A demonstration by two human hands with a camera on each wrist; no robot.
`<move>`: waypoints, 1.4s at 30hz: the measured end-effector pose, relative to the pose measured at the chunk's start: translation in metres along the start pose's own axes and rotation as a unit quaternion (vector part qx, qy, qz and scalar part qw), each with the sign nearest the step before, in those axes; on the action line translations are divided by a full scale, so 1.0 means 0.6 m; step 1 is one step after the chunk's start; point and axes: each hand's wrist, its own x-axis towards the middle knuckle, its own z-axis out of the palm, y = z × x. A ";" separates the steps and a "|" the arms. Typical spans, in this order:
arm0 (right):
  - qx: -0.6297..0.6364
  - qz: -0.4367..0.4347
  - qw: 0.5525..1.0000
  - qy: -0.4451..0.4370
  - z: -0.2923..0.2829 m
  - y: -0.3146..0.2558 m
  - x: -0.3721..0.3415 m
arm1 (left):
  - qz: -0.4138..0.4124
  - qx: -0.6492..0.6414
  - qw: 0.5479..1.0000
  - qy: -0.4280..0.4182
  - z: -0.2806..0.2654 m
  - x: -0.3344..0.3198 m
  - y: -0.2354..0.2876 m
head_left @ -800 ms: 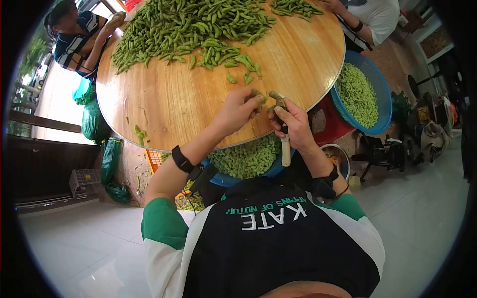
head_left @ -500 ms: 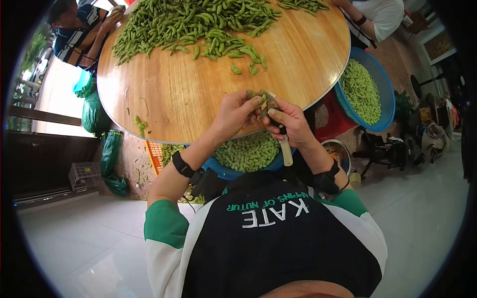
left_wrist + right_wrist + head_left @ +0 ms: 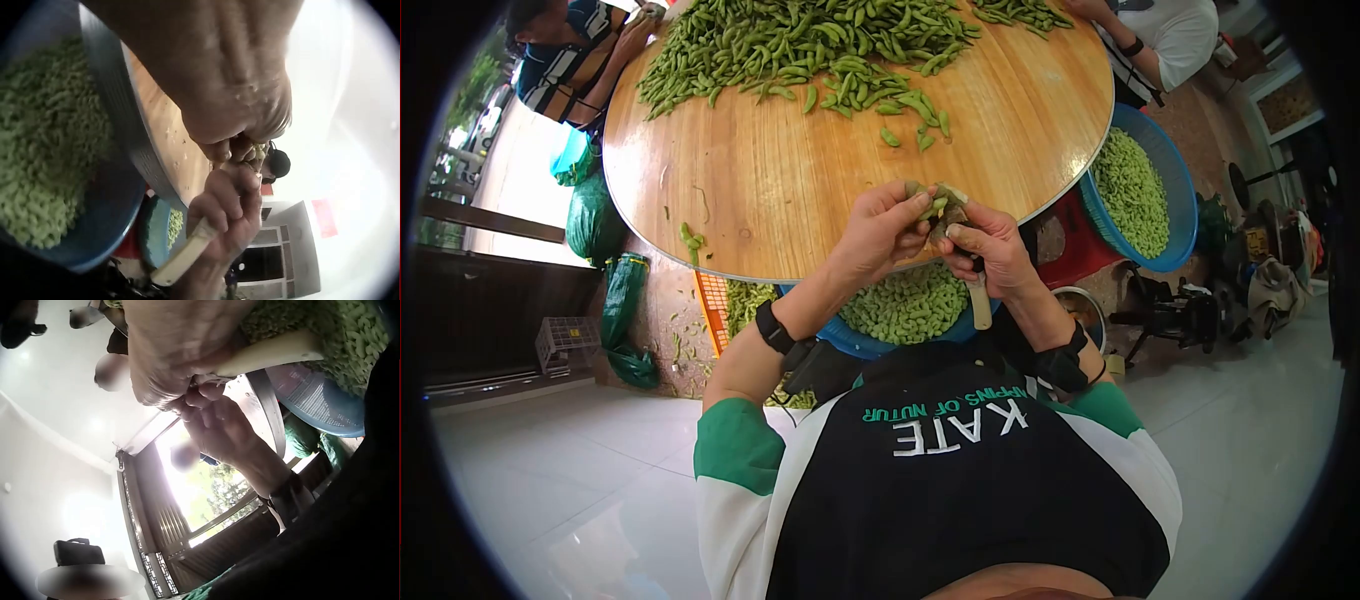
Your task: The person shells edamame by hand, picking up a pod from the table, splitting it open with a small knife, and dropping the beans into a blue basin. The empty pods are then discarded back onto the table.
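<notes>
Over the near edge of the round wooden table [image 3: 750,190], both hands meet fingertip to fingertip. My left hand [image 3: 875,235] pinches a green soybean pod [image 3: 938,206] between thumb and fingers. Curled fingers of my right hand [image 3: 997,250] grip a tool with a cream handle [image 3: 980,305]; its working end is hidden among the fingers. In the right wrist view the handle [image 3: 269,355] juts out from the palm. Directly below the hands, a blue basin [image 3: 855,345] holds shelled green beans [image 3: 905,305]. A large heap of pods [image 3: 800,50] covers the table's far side.
Loose pods [image 3: 890,137] lie between the heap and the hands. To the right stands another blue basin [image 3: 1185,225] of shelled beans. An orange crate [image 3: 712,305] and green bags [image 3: 595,220] sit at left. People's arms [image 3: 1128,58] reach the table from both far sides.
My left hand has come in to the right hand, closing the gap between them, and a pod now shows at their fingertips. The right hand keeps its grip on the cream-handled tool.
</notes>
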 end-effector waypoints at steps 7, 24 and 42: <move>-0.120 -0.028 0.992 0.000 -0.007 0.018 0.002 | -0.107 -0.123 0.985 -0.063 -0.021 -0.002 0.008; 0.188 0.105 0.976 -0.014 -0.002 0.008 -0.002 | 0.235 0.264 0.935 -0.039 -0.018 -0.020 0.001; -0.162 -0.040 0.986 0.001 0.022 0.030 -0.019 | 0.150 0.192 0.969 0.029 -0.010 -0.024 -0.021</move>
